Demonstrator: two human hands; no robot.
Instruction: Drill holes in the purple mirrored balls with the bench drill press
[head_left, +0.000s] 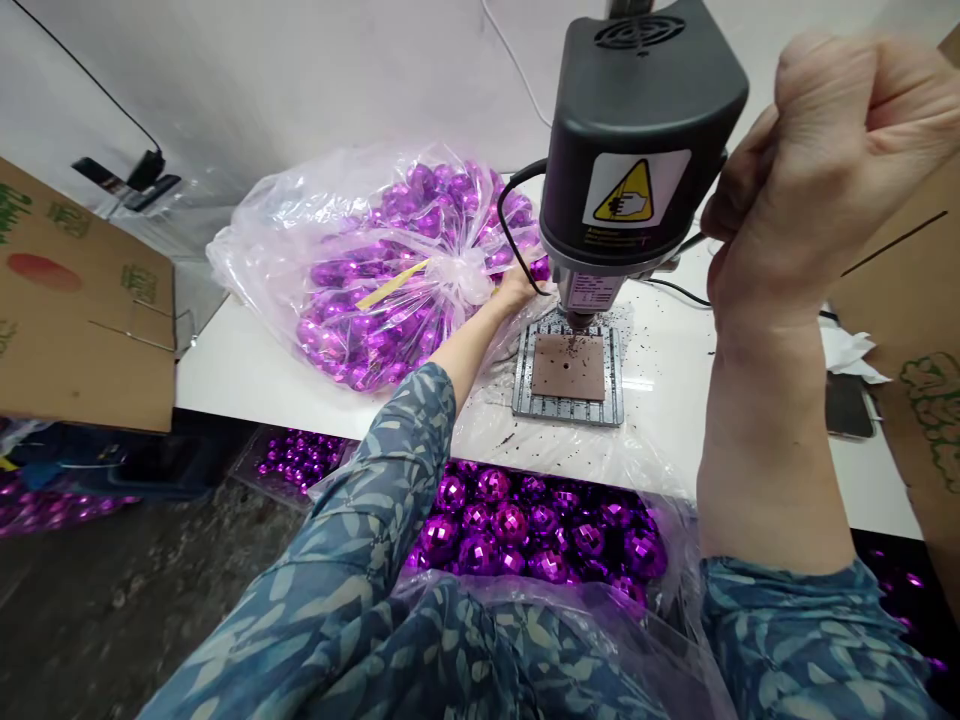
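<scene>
A black drill press (637, 130) with a yellow warning label stands over a slotted metal base (615, 375). On the base lies a brown board (568, 380) with a small hole, scattered with dark shavings. My right hand (817, 150) is raised beside the motor housing, its fingers closed; what they hold is hidden. My left hand (519, 290) reaches between the tied clear bag (352, 300) of purple balls and the drill, its fingers mostly hidden by the bag and a cable. Shiny purple faceted balls (510, 525) fill an open plastic bag near my lap.
Cardboard boxes stand at the left (90, 300) and right (900, 330) edges. A dark phone (850, 405) and white tissue (847, 352) lie on the white table (660, 400) at right. Smaller purple balls (300, 455) sit in a container lower left. Black cables run beside the drill.
</scene>
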